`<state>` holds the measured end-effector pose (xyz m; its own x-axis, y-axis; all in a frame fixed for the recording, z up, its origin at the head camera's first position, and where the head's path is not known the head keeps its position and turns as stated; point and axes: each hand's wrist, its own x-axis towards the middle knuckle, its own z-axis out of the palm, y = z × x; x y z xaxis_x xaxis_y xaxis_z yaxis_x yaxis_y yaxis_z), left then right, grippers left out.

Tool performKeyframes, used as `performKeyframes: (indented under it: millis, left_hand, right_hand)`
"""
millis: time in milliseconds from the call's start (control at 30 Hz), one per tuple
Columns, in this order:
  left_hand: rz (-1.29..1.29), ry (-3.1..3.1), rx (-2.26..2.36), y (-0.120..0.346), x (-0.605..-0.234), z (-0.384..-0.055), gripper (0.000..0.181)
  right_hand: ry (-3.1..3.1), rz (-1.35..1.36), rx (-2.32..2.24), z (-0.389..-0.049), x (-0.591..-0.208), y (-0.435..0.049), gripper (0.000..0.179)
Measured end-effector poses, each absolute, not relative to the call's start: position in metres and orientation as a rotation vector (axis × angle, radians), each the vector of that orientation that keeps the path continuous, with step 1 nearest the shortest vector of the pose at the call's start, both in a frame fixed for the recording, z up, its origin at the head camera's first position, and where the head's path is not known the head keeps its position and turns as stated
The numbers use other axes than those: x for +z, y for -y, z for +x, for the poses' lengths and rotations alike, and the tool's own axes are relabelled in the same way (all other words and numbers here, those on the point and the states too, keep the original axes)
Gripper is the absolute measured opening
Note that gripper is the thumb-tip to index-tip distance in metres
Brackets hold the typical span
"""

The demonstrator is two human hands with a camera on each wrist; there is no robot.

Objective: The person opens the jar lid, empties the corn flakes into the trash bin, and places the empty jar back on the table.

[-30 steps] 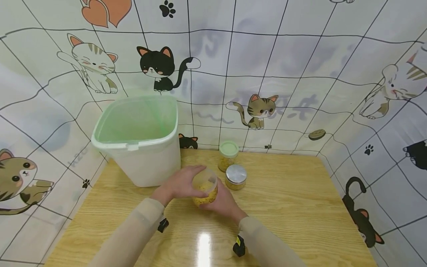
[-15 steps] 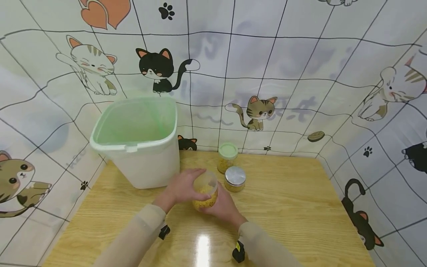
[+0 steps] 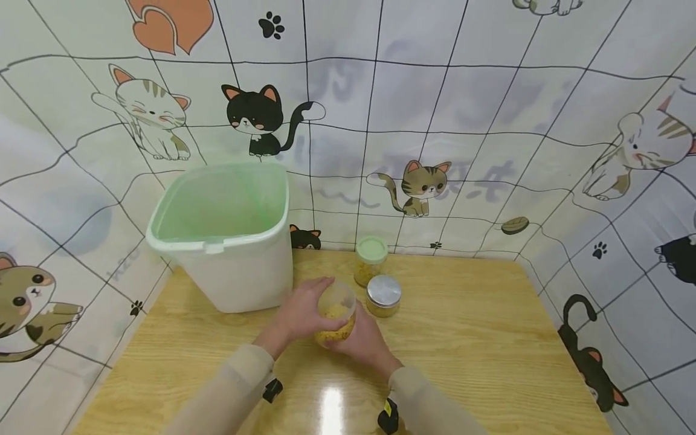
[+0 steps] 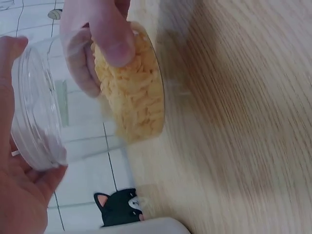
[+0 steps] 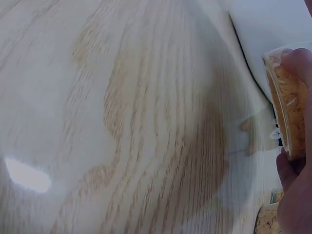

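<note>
A clear round jar (image 3: pixel 336 307) with yellow flakes (image 4: pixel 139 97) in its lower part is held tilted above the table between both hands. My left hand (image 3: pixel 298 311) grips the jar's clear top end (image 4: pixel 38 109), thumb on one side and fingers on the other. Lower down, my right hand (image 3: pixel 365 339) wraps round the jar's body, its thumb over the flakes in the left wrist view. In the right wrist view the jar's base (image 5: pixel 282 107) faces the camera, and the rest is cut off by the frame edge.
A tall white bin (image 3: pixel 247 275) with a pale green inside stands open at the back left. Behind the hands are a green-lidded jar (image 3: pixel 372 251) and a silver-lidded jar (image 3: pixel 383 292). Cat-printed sheeting (image 3: pixel 337 151) lines the back of the wooden table (image 3: pixel 467 320).
Both hands keep hold of the jar in nearly the same place. My left hand has shifted slightly to the right around the jar's top. The head view has tilted up a little.
</note>
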<state>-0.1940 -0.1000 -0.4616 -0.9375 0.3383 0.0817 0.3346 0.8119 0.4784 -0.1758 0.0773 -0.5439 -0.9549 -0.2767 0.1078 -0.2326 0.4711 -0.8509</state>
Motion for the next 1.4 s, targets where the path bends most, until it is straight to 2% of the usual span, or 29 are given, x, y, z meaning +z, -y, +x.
performKeyframes:
  millis: [200, 333, 533, 700, 800, 1167, 1400]
  left_hand:
    - [0.39, -3.043, 0.78, 0.093, -0.454, -0.189, 0.099]
    - [0.376, -2.992, 0.76, 0.094, -0.449, -0.187, 0.102]
    - [0.589, -2.751, 0.861, 0.106, -0.437, -0.19, 0.103]
    - [0.798, -2.546, 0.914, 0.116, -0.43, -0.199, 0.1]
    - [0.827, -2.468, 0.91, 0.12, -0.428, -0.203, 0.099]
    - [0.737, -2.629, 0.739, 0.115, -0.425, -0.2, 0.094]
    - [0.474, -2.852, 0.548, 0.101, -0.428, -0.195, 0.104]
  right_hand:
    - [-2.68, -0.417, -1.544, -0.176, -0.538, -0.071, 0.107]
    - [-2.67, -0.435, -1.554, -0.175, -0.536, -0.07, 0.106]
    - [-2.625, -0.44, -1.561, -0.176, -0.536, -0.075, 0.111]
    - [-2.602, -0.524, -1.539, -0.177, -0.536, -0.077, 0.107]
    - [-2.58, -0.547, -1.535, -0.175, -0.537, -0.078, 0.107]
    - [-2.56, -0.505, -1.542, -0.176, -0.542, -0.079, 0.112]
    - [-2.636, -0.426, -1.508, -0.177, -0.54, -0.076, 0.108]
